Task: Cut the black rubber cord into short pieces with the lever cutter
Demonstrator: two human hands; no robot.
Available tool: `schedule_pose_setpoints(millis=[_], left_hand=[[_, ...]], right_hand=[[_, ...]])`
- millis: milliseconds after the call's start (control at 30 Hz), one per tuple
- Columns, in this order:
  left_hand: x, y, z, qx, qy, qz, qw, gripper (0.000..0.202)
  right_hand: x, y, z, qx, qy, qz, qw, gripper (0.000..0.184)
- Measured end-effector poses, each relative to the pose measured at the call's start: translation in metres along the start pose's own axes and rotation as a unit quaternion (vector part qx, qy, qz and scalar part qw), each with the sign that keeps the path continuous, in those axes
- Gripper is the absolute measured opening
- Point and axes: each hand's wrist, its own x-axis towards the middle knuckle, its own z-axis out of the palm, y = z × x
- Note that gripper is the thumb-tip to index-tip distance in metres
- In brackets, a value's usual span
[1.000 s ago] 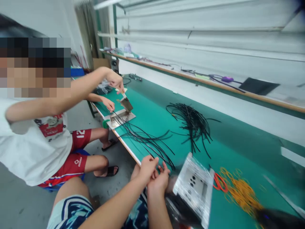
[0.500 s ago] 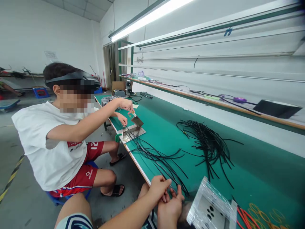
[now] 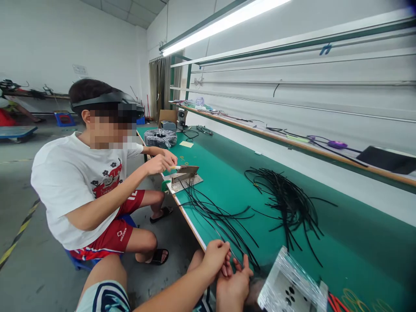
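Note:
My left hand (image 3: 216, 258) is closed in a pinch at the table's near edge. A thin black cable (image 3: 234, 256) runs between it and my right hand (image 3: 232, 284), which is curled around the cable with its index finger raised. The fingers partly hide the cable. Just beyond my hands, a loose spread of black cables (image 3: 216, 210) lies on the green table (image 3: 224, 173). Right of my right hand stands a metal box with holes (image 3: 289, 286), partly wrapped in clear film.
A co-worker (image 3: 81, 173) sits at the left, hands at a small blade cutter (image 3: 186, 173). A larger black cable pile (image 3: 289, 199) lies toward the wall. Red-orange strips (image 3: 336, 301) and yellow rubber bands (image 3: 352, 299) are at the lower right. A shelf (image 3: 292, 149) runs above.
The co-worker's blade has come down from its raised position, and the co-worker's hands are now close together at its handle. My hands have hardly moved; the view has shifted slightly.

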Motion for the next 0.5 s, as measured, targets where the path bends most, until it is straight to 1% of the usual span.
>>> schedule_pose_setpoints(millis=[33, 100, 200, 267, 333, 400, 467, 500], left_hand=[[0.000, 0.000, -0.003, -0.012, -0.005, 0.004, 1.000, 0.031], [0.002, 0.000, -0.010, -0.049, 0.008, 0.023, 0.999, 0.025], [0.005, 0.003, -0.025, -0.089, 0.063, 0.048, 0.993, 0.017], [0.005, 0.009, -0.038, -0.099, 0.104, 0.056, 0.988, 0.016], [0.004, 0.020, -0.054, -0.115, 0.145, 0.074, 0.980, 0.016], [0.001, 0.036, -0.071, -0.140, 0.181, 0.103, 0.968, 0.017], [-0.001, 0.057, -0.085, -0.168, 0.195, 0.141, 0.956, 0.018], [-0.002, 0.068, -0.090, -0.177, 0.191, 0.151, 0.954, 0.020]], right_hand=[[-0.002, 0.000, 0.001, -0.001, -0.001, 0.000, 1.000, 0.051], [-0.006, -0.002, 0.002, 0.011, -0.004, 0.001, 1.000, 0.044], [-0.009, -0.005, 0.005, 0.060, -0.011, 0.006, 0.998, 0.032], [-0.005, -0.007, 0.006, 0.099, -0.028, -0.005, 0.995, 0.028], [0.004, -0.008, 0.008, 0.126, -0.047, -0.038, 0.990, 0.029], [0.017, -0.008, 0.011, 0.125, -0.059, -0.091, 0.986, 0.030], [0.028, -0.007, 0.017, 0.110, -0.053, -0.144, 0.982, 0.029], [0.031, -0.005, 0.021, 0.105, -0.045, -0.165, 0.980, 0.029]])
